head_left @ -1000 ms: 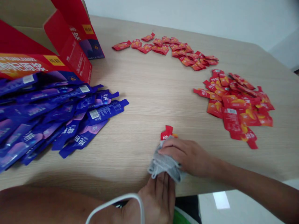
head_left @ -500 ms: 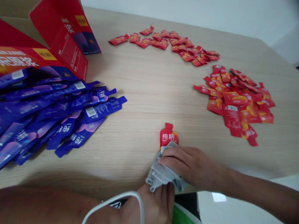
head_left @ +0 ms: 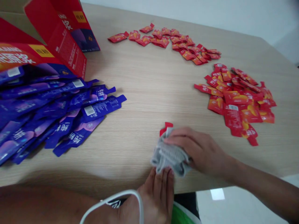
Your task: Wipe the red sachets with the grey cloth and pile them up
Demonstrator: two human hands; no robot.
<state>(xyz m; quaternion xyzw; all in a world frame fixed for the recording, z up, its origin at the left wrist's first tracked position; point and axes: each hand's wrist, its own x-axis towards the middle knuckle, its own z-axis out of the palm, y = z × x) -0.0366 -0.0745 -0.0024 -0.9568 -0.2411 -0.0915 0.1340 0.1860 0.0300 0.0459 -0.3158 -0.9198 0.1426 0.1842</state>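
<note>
My right hand (head_left: pixel 197 149) presses a grey cloth (head_left: pixel 169 155) down on a red sachet (head_left: pixel 165 127); only the sachet's top corner shows past the cloth. Its fingers are curled over the cloth and grip it. My left hand (head_left: pixel 157 196) lies flat at the table's near edge, fingers stretched out side by side, tips touching the cloth's lower edge and probably pinning the sachet's hidden end.
A heap of blue-purple sachets (head_left: pixel 51 109) covers the left of the wooden table (head_left: pixel 144 84), spilling from an opened red carton (head_left: pixel 46 40). Several red sachets (head_left: pixel 238 99) lie in a pile at right, more (head_left: pixel 173 42) in a row at the back. A white cable (head_left: pixel 116 199) loops over my left wrist.
My right hand has pushed the cloth forward over the red sachet, covering the printed face that showed half a second ago. The left hand stays at the edge.
</note>
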